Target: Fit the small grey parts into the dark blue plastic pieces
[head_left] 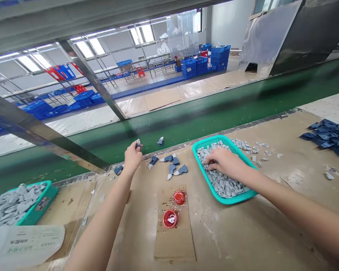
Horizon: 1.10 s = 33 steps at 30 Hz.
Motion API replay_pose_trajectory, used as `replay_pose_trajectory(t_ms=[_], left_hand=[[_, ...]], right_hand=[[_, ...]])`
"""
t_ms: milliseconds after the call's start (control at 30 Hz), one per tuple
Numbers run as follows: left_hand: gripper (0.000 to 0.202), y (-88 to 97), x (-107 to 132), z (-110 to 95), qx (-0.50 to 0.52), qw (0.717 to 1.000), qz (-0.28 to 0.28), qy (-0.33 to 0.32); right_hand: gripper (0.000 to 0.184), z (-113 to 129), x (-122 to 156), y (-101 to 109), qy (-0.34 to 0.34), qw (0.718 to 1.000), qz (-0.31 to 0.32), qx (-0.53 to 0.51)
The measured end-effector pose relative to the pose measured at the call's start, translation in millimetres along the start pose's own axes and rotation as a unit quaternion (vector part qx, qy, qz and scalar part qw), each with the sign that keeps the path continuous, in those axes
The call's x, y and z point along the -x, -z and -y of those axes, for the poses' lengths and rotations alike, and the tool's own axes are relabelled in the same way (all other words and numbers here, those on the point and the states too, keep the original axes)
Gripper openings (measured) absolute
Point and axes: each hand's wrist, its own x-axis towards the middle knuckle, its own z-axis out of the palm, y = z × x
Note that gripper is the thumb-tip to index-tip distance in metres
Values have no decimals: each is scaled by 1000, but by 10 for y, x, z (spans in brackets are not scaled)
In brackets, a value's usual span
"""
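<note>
My left hand (133, 158) is closed round a small dark blue and grey plastic piece (138, 143), held up at the near edge of the green conveyor belt. My right hand (222, 161) reaches into a turquoise basket (197, 145) full of small grey plastic pieces (226, 187). Its fingers are curled down among them, and whatever they pinch is hidden. Between the hands, several blue-and-grey assembled pieces (171, 168) lie scattered on the table. One more such piece (160, 141) rests on the belt.
Two red cups, a nearer cup (170, 219) and a farther cup (180, 197), stand on wet cardboard (175, 246). At left are another filled basket (49, 194) and a translucent jug (31, 241). Dark blue pieces (332, 137) pile up at right. A metal post (94, 79) rises beyond the belt (186, 120).
</note>
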Motion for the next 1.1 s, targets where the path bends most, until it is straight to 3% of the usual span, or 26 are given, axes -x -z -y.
replay_pose_trajectory(t_ms=[133,300,433,533,600,700,833,900,1000,1100], left_hand=[[31,-111,-258,62,-81,996,25,-14],[35,-359,-274,-36,-116,992,21,-39],[29,-483,-254,-128,-97,993,59,-30],[25,-419,-137,-201,-46,997,66,-14],[26,-279,51,-276,10,998,63,-13],[29,63,516,-416,114,991,60,-29],[32,606,1315,-535,232,971,37,-39],[32,815,1699,-535,296,955,5,0],[35,975,2178,-479,341,934,-73,77],[35,986,2512,-395,359,913,-132,143]], right_hand=[[13,11,101,63,-17,993,-55,-106],[21,179,344,189,-99,952,-106,-271],[21,591,532,118,-119,904,-66,-406],[20,935,635,-86,-113,869,-12,-481],[21,1096,669,-268,-124,849,1,-514],[24,1203,657,-531,-161,835,-20,-526],[28,1216,591,-746,-172,848,-56,-498],[30,1220,570,-788,-173,855,-63,-484],[32,1228,561,-804,-173,864,-65,-469],[34,1227,560,-801,-179,865,-55,-465]])
